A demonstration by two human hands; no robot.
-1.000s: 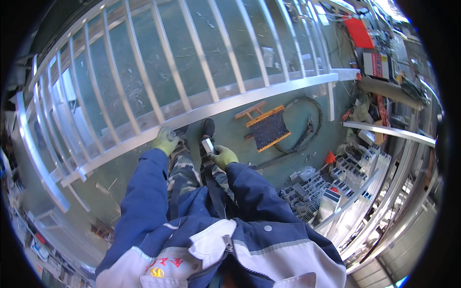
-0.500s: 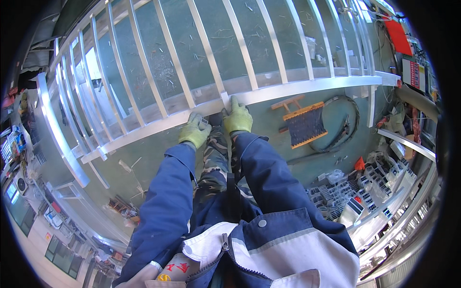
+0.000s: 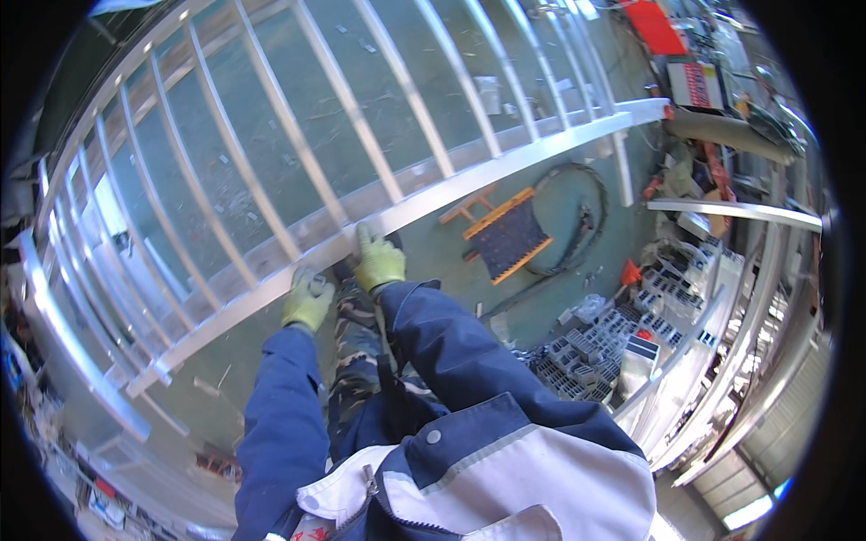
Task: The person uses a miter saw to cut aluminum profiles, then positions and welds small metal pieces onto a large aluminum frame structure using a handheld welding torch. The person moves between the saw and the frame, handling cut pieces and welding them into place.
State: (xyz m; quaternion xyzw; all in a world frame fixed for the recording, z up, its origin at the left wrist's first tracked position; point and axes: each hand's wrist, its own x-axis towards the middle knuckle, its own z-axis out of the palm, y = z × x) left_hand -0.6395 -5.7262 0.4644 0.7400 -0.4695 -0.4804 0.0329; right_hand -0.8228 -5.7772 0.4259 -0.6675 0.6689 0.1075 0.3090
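Evidently both gloved hands work along the near rail (image 3: pixel 505 165) of a long metal frame, whose slim bars (image 3: pixel 406 86) run away from the person across the upper part of the view. The right hand (image 3: pixel 380 262) lies against the rail with its index finger stretched forward, next to what looks like a short metal piece (image 3: pixel 350 237); the finger probably steadies it there, though I cannot tell whether the hand grips anything. Just to the left and nearer the body, the left hand (image 3: pixel 308 302) has bent fingers, with something grey at them (too blurred to say whether it is held). Staying this close together presumably lets both hands share one stretch of rail. A black mat with orange edges (image 3: pixel 510 239) and a dark looped cable (image 3: pixel 600 212) lie on the floor to the right, perhaps left there for foot room.
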